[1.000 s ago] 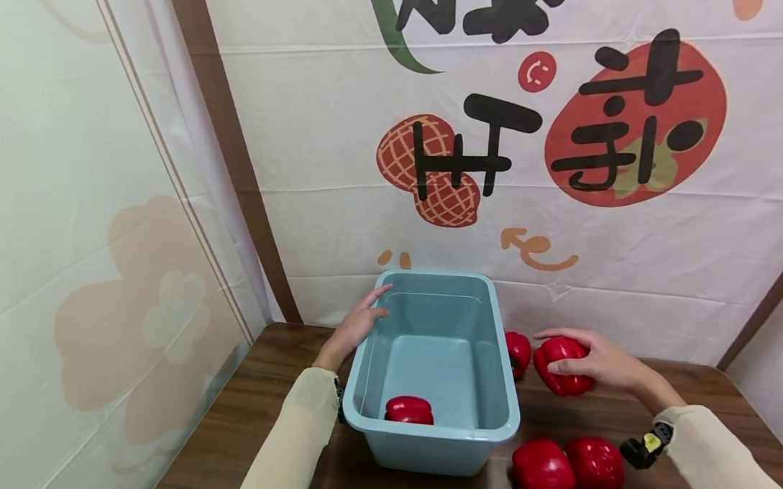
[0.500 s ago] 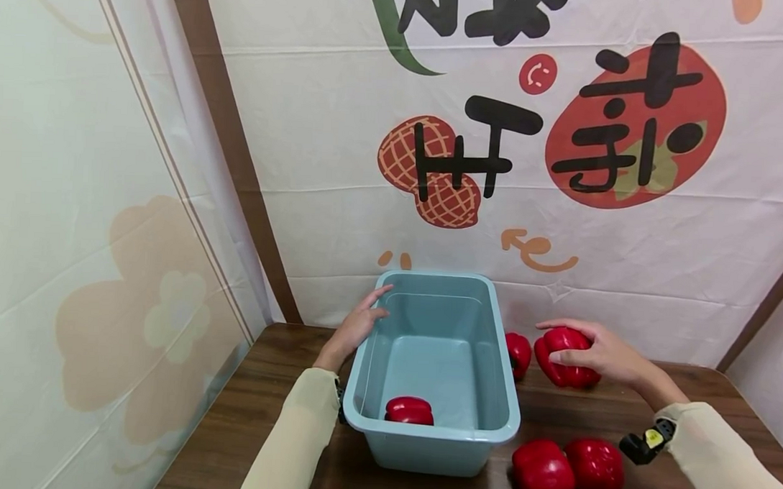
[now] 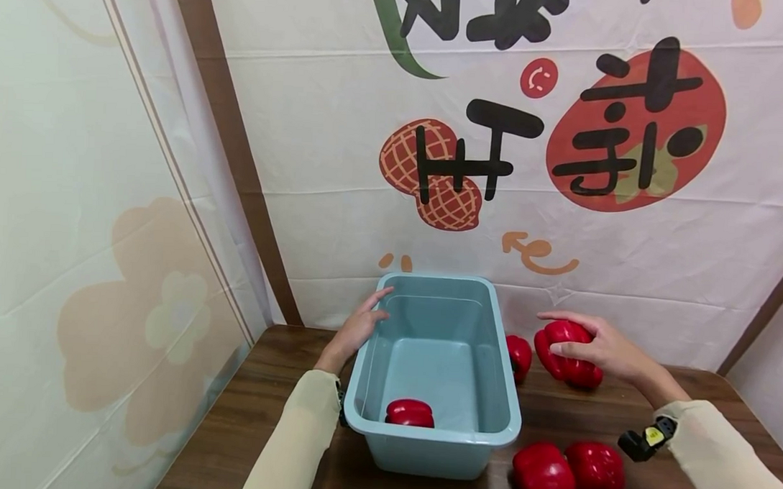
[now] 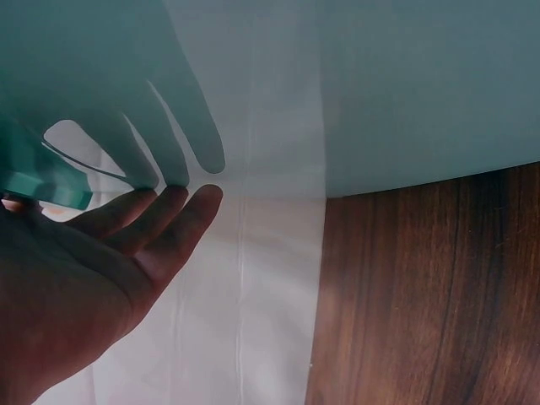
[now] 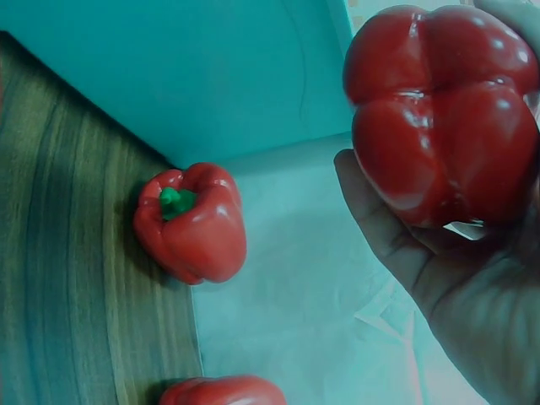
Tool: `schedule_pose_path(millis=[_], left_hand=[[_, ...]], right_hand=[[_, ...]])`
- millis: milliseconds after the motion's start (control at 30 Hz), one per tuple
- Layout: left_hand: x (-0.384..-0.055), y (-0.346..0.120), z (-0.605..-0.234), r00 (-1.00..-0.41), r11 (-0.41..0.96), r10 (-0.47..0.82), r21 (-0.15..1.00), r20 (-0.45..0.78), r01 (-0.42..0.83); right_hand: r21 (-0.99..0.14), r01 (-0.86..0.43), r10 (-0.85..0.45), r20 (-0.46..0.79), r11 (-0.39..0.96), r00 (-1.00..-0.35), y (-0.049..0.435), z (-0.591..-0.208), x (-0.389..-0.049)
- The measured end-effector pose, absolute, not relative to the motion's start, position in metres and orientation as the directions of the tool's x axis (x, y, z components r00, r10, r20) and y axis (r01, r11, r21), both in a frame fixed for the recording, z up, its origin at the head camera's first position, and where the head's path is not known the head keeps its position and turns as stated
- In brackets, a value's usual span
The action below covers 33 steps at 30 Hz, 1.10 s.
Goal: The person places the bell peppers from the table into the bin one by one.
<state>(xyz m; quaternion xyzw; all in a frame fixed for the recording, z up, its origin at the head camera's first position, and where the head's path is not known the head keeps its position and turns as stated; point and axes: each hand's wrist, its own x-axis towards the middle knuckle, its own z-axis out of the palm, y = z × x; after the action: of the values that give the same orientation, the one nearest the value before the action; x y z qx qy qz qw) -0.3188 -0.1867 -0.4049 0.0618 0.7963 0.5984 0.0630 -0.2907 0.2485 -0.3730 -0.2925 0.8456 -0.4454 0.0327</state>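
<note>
Take the blue bin as a clock face, 12 toward the printed cloth: the held pepper is outside the rim, between 2 and 3 o'clock. From here I see the right hand gripping it, thumb on the near side and fingers across the top, and it looks lifted off the wooden table.

I'd guess it's light for its bulk and fairly stiff, though a real pepper would bruise if squeezed hard (real or imitation, I can't tell from where I stand). That glossy skin may be slick, so the best hold is round the widest part, fingertips settling into the grooves between its 4 lobes rather than tugging at a stem.

The left hand lies at 10 o'clock on the bin, fingers loosely extended against the side, steadying more than clutching, I'd say. Inside, at 7 o'clock, rests a red pepper. Just beside the bin, also between 2 and 3, is a green-stemmed pepper; 2 front peppers sit together at 4.
</note>
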Motion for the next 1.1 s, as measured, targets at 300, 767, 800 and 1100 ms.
schedule_pose_path(millis=[300, 767, 800, 1100], left_hand=[[-0.320, -0.186, -0.406, -0.983, 0.268, 0.182, 0.963, -0.027, 0.023], [-0.319, -0.186, -0.405, -0.985, 0.259, 0.168, 0.966, -0.030, 0.015], [-0.319, -0.186, -0.405, -0.985, 0.256, 0.171, 0.967, -0.030, 0.015], [-0.319, -0.186, -0.406, -0.985, 0.278, 0.172, 0.960, -0.028, 0.021]], right_hand=[[-0.765, -0.475, -0.507, 0.228, 0.436, -0.832, 0.246, -0.369, -0.289], [-0.779, -0.488, -0.517, 0.252, 0.393, -0.818, 0.237, -0.357, -0.288], [-0.778, -0.488, -0.516, 0.252, 0.395, -0.819, 0.236, -0.357, -0.288], [-0.786, -0.472, -0.509, 0.239, 0.399, -0.827, 0.234, -0.355, -0.289]])
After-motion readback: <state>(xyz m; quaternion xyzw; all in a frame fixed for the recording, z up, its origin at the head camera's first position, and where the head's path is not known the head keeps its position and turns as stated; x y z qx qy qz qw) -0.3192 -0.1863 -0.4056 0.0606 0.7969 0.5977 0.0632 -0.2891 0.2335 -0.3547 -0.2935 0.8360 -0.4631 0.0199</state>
